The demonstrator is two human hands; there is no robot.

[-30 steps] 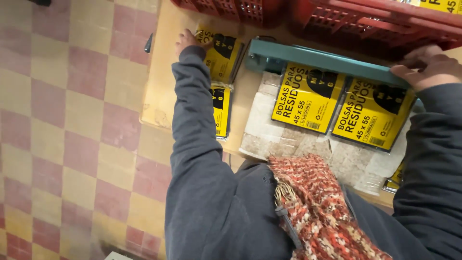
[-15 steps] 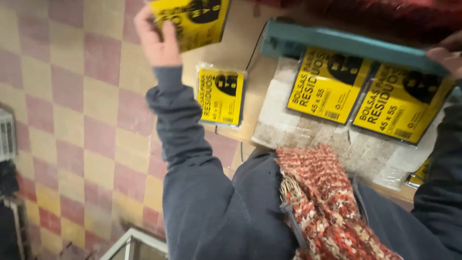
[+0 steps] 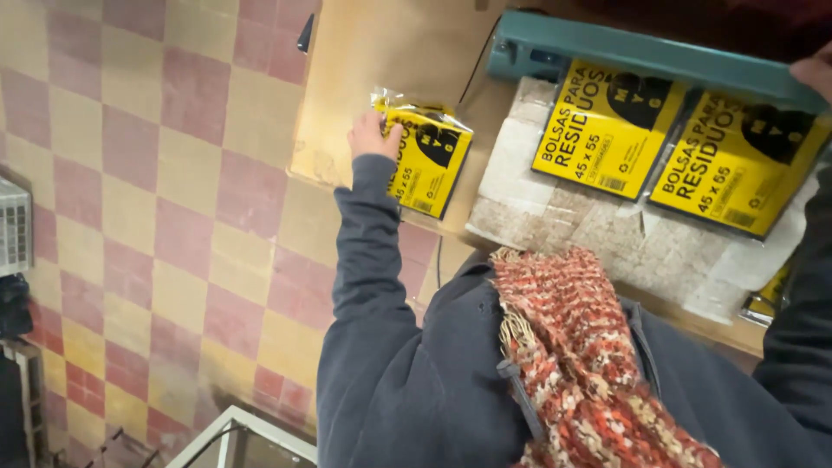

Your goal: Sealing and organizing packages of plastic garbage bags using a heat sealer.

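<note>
My left hand (image 3: pixel 371 135) grips the left edge of a yellow and black plastic packet (image 3: pixel 431 154) that lies near the front edge of a wooden table (image 3: pixel 364 78). My right hand (image 3: pixel 815 69) shows only partly at the right border, resting on the end of a teal sealer bar (image 3: pixel 641 56). Two larger yellow packets, the first (image 3: pixel 607 126) and the second (image 3: pixel 737 165), lie side by side with their top edges under that bar, on a pale rough slab (image 3: pixel 555 204). A grey sleeve covers my left arm.
A black cable (image 3: pixel 472 78) runs from the sealer across the table. A small black object (image 3: pixel 305 35) sits at the table's left edge. The floor (image 3: pixel 156 191) has pink and yellow checks. A white grille (image 3: pixel 13 225) and a glass-topped frame (image 3: pixel 243 438) stand low left.
My left hand had a packet lifted high half a second ago. It has come down to the table's front edge, where one packet lay. The right hand stays on the bar.
</note>
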